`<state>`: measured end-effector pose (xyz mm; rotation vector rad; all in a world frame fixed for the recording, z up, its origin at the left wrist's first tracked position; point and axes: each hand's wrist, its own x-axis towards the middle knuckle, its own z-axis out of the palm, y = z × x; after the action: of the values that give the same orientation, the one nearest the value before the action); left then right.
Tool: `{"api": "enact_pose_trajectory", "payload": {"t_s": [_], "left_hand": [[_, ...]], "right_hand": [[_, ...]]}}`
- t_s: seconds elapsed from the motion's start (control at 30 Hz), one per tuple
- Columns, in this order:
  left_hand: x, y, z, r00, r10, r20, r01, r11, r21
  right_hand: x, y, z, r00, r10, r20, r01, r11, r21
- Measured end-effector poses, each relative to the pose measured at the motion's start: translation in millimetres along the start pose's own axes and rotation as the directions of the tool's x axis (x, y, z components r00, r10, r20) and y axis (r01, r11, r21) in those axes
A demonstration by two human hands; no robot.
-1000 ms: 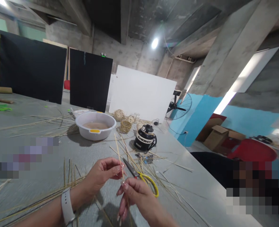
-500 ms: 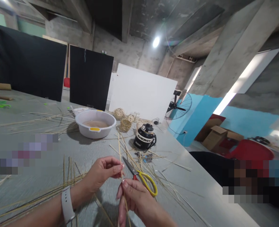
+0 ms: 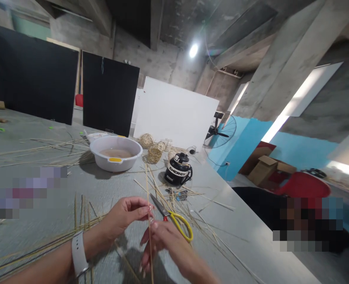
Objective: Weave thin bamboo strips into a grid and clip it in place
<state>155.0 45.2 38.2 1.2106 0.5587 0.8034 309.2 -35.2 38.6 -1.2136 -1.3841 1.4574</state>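
Head view: left hand (image 3: 131, 213) pinches a thin strip (image 3: 147, 183); right hand (image 3: 170, 238) sits against it, whether clamped I cannot tell, scissors (image 3: 179, 225) lying just beyond that hand

White strap (image 3: 77, 258) on a bare left forearm (image 3: 48, 262)

Just behind the left hand (image 3: 130, 213), a broad, smooth strap circles the wrist. A row of small dark holes (image 3: 77, 243) runs along its upper part, and a silver-coloured edge (image 3: 82, 272) shows at its lower end; whether this is a buckle or a watch case cannot be told. Behind the right hand (image 3: 167, 236), the right forearm (image 3: 199, 266) is bare. Fingernails (image 3: 144, 272) on the right hand extend past the fingertips.
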Motion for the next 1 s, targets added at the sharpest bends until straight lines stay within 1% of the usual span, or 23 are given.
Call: {"api": "enact_pose_trajectory", "payload": {"t_s": [0.03,0.07,0.1,0.13,0.17,0.2,0.23,0.27,0.3,0.43,0.53,0.73,0.87,0.93,1.0], "left_hand": [[0.4,-0.2,-1.1,1.000,0.009,-0.012,-0.009,1.000,0.007],[0.8,-0.2,-2.5,1.000,0.011,-0.027,-0.011,1.000,0.014],[1.3,-0.1,-3.9,0.999,0.009,-0.041,-0.008,1.000,0.020],[1.6,0.3,-5.4,0.999,-0.001,-0.054,0.002,1.000,0.023],[1.9,0.7,-6.6,0.998,-0.010,-0.067,0.012,1.000,0.026],[2.1,1.3,-7.6,0.997,-0.015,-0.079,0.018,0.999,0.031],[2.1,1.9,-8.2,0.996,-0.017,-0.090,0.020,0.999,0.037],[2.0,2.6,-8.4,0.995,-0.016,-0.099,0.020,0.999,0.045],[1.8,3.2,-8.3,0.994,-0.011,-0.105,0.016,0.998,0.054],[1.4,4.5,-6.9,0.994,0.007,-0.113,0.001,0.998,0.069],[2.1,4.6,-6.7,0.992,-0.006,-0.127,0.014,0.998,0.061],[2.8,4.4,-8.0,0.990,-0.032,-0.135,0.037,0.999,0.036],[2.1,4.1,-7.9,0.992,-0.023,-0.124,0.028,0.999,0.039],[2.3,3.3,-8.3,0.993,-0.023,-0.119,0.028,0.999,0.044],[3.0,2.1,-9.4,0.993,-0.026,-0.118,0.031,0.999,0.043]], "right_hand": [[0.1,-3.9,-7.5,0.996,-0.016,-0.088,0.004,0.990,-0.140],[0.4,-7.3,-16.2,0.979,-0.063,-0.196,-0.005,0.944,-0.330],[0.9,-9.6,-25.6,0.957,-0.118,-0.266,-0.055,0.825,-0.563],[1.7,-10.5,-35.0,0.922,-0.171,-0.348,-0.168,0.632,-0.756],[2.6,-9.8,-43.8,0.891,-0.202,-0.407,-0.292,0.432,-0.854],[3.7,-7.7,-51.3,0.883,-0.195,-0.426,-0.370,0.269,-0.889],[4.9,-4.5,-57.2,0.882,-0.172,-0.440,-0.415,0.159,-0.896],[6.1,-0.6,-61.5,0.885,-0.143,-0.443,-0.430,0.109,-0.896],[7.2,3.4,-64.1,0.890,-0.117,-0.440,-0.432,0.088,-0.898],[8.8,12.2,-64.9,0.906,-0.079,-0.416,-0.409,0.091,-0.908],[8.3,10.7,-63.1,0.915,-0.073,-0.396,-0.389,0.095,-0.916],[12.1,13.5,-60.1,0.912,-0.088,-0.401,-0.391,0.110,-0.914],[14.9,19.6,-61.2,0.908,-0.083,-0.410,-0.392,0.169,-0.904],[14.6,21.8,-63.9,0.904,-0.083,-0.419,-0.392,0.226,-0.892],[13.9,23.0,-67.6,0.900,-0.088,-0.427,-0.385,0.301,-0.872]]}}
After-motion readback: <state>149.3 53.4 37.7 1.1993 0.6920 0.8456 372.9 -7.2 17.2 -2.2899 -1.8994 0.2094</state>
